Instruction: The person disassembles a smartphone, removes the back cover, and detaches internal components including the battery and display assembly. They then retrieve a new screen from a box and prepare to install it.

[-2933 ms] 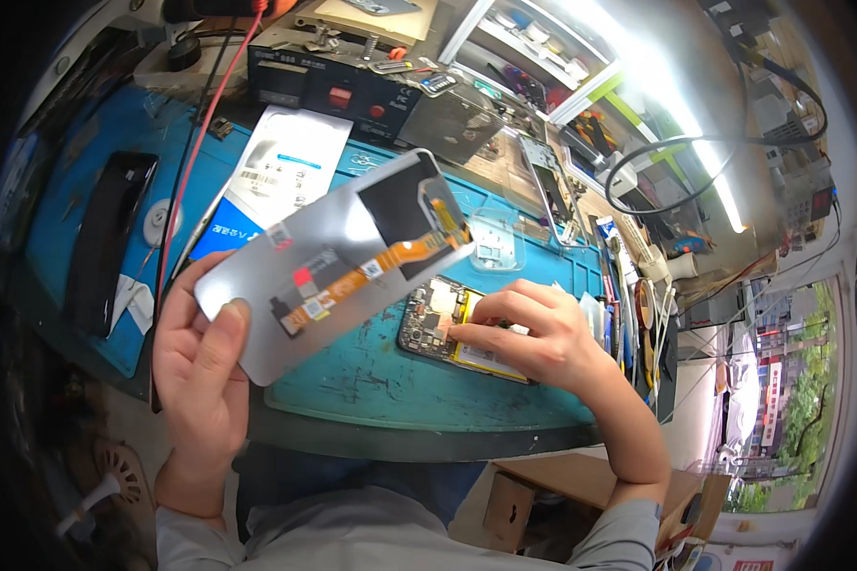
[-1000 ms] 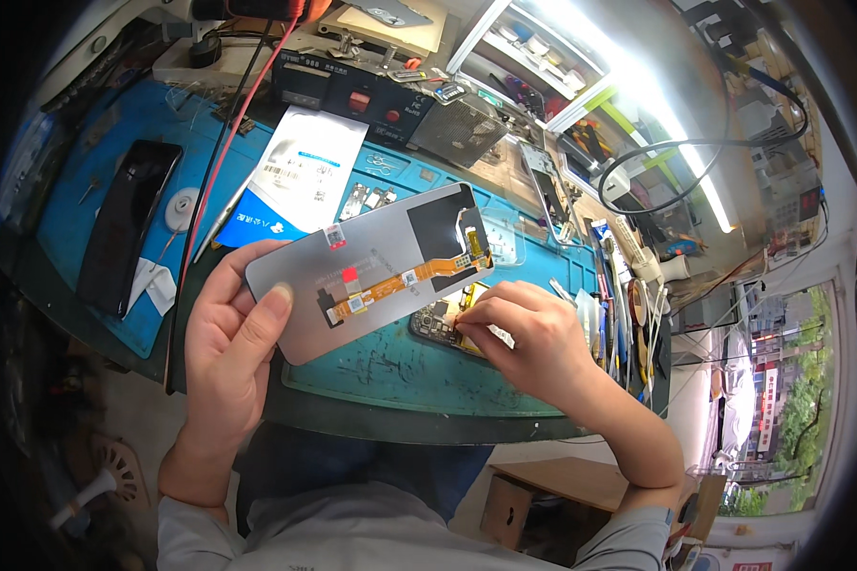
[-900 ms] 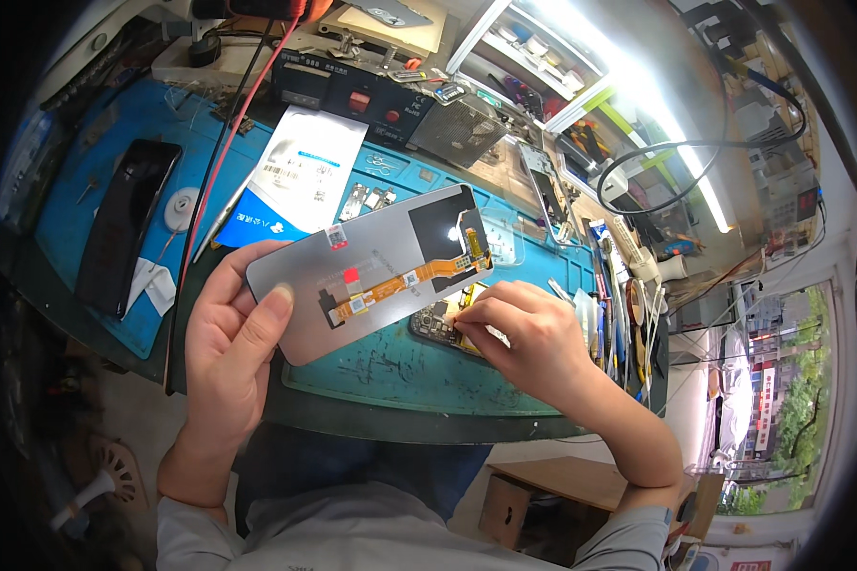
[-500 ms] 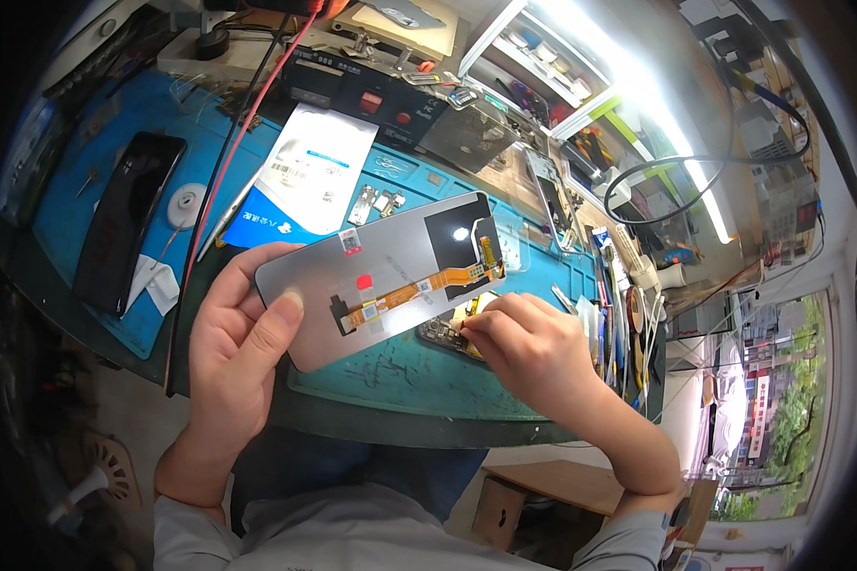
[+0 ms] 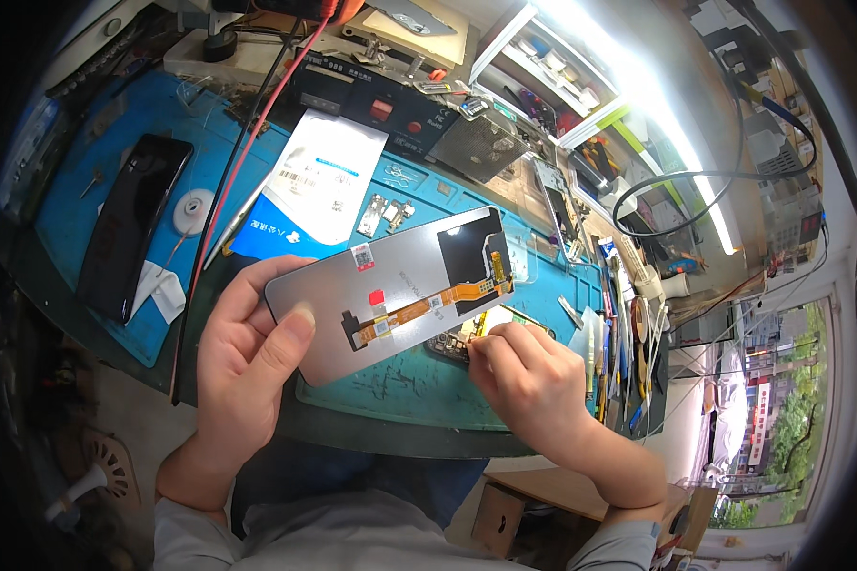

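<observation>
My left hand [image 5: 243,366] grips one end of a phone screen panel [image 5: 405,328], thumb on its silvery back. The panel is tilted over the mat. An orange ribbon cable [image 5: 411,312] runs along its back, with a small red sticker beside it. Below the panel's far end lies an opened phone body [image 5: 446,346], partly hidden by the panel and my right hand. My right hand [image 5: 535,385] is at the phone body, thumb and fingertips pinched together. Whatever is between those fingertips is too small to make out.
A dark phone [image 5: 135,228] lies on the blue mat [image 5: 71,200] at left, near a white round spool [image 5: 192,211]. A white and blue packet [image 5: 319,181] lies behind the panel. Tweezers and other tools [image 5: 628,333] stand at right; a red cable [image 5: 245,133] crosses the left side.
The whole view has shifted slightly. My right hand has come a little nearer to me, and more of the phone body shows behind it. My left hand keeps its hold on the panel.
</observation>
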### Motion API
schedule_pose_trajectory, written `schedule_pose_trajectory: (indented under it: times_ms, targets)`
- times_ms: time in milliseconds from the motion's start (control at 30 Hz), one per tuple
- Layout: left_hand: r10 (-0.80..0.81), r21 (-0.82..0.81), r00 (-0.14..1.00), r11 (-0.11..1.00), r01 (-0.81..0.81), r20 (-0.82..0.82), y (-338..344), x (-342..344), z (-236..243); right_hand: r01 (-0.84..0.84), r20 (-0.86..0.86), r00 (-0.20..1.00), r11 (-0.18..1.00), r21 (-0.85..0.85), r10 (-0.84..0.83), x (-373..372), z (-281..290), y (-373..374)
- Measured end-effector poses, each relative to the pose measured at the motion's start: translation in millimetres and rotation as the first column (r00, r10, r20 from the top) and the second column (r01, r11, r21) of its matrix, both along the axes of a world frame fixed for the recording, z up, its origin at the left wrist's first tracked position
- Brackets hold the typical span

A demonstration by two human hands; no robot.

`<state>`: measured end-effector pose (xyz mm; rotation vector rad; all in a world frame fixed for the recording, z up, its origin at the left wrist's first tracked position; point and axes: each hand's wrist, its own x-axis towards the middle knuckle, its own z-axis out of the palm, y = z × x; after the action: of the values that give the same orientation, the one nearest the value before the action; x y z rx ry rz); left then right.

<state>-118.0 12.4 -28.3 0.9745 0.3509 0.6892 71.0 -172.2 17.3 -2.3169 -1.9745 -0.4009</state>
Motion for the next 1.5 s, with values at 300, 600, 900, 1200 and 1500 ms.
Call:
schedule_pose_trajectory:
  times_ms: [300,600,900,1200,1500]
  targets:
    - [0.007,0.007,1.000,1.000,-0.007,-0.004,-0.1,-0.4,1.0,0.015,-0.134,0.991,0.996,0.087,-0.003,6.3,0.9,-1.3]
    - [0.072,-0.028,0.997,0.997,-0.072,-0.020,-2.3,2.2,-1.0,0.303,-0.485,0.860,0.923,0.235,-0.159,49.2,19.4,-11.7]
    - [0.126,0.075,0.986,0.990,-0.119,-0.107,-0.7,0.9,-9.4,0.317,-0.408,0.892,0.914,0.255,-0.195,65.2,34.3,-18.3]
    - [0.104,0.142,0.993,0.985,-0.096,-0.049,11.0,-4.1,-20.1,0.345,-0.395,0.898,0.867,0.359,-0.194,92.1,25.2,-26.9]
    - [0.131,0.151,0.990,0.981,-0.121,-0.057,14.2,-8.7,-18.0,0.397,-0.495,0.861,0.761,0.513,-0.116,114.8,-6.9,-43.3]
